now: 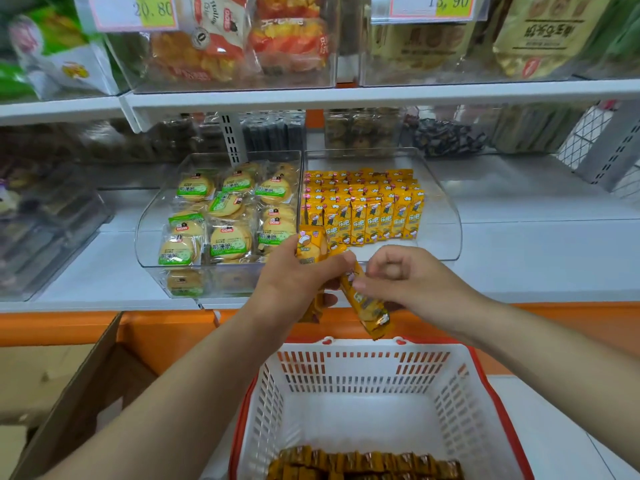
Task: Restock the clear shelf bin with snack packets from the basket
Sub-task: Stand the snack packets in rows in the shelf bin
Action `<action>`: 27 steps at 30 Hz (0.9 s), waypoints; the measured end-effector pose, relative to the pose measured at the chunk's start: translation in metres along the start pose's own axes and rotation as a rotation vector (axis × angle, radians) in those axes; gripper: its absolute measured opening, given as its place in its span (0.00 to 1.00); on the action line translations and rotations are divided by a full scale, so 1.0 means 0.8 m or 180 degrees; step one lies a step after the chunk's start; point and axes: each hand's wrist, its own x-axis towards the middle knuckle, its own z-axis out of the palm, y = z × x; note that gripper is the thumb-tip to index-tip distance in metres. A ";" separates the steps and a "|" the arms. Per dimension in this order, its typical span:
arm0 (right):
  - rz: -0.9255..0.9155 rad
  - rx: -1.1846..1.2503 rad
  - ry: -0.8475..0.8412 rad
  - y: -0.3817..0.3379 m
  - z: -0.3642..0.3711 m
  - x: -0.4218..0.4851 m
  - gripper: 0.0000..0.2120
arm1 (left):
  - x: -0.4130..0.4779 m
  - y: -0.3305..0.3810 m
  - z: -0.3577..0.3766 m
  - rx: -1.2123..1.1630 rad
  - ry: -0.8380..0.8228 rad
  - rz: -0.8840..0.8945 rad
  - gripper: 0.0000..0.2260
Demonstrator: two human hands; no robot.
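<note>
A clear shelf bin (446,216) holds rows of upright yellow snack packets (363,209). Just in front of its lip, my left hand (298,282) grips a small bunch of yellow packets (310,247). My right hand (405,278) pinches one yellow packet (367,306) that slants down from the bunch toward the basket. Below my arms stands the white basket (374,386) with an orange rim, and several more packets (367,465) lie along its near bottom edge.
A second clear bin (152,233) of round green-labelled biscuit packs stands to the left of the yellow one. An open cardboard box (79,386) sits at lower left. Upper shelf bins with price tags (152,10) hang overhead. White shelf surface (540,251) extends to the right.
</note>
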 end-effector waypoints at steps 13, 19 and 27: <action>-0.0351 -0.1091 0.0895 -0.011 -0.047 0.129 0.22 | 0.008 0.016 -0.047 0.0168 -0.0055 0.0046 0.13; -0.0375 -0.2394 0.1108 0.013 -0.047 0.209 0.25 | 0.014 0.011 -0.070 0.0182 0.0122 0.0042 0.09; -0.0449 -0.3244 0.0977 0.044 -0.033 0.237 0.27 | 0.022 0.004 -0.088 0.0167 0.0195 0.0033 0.13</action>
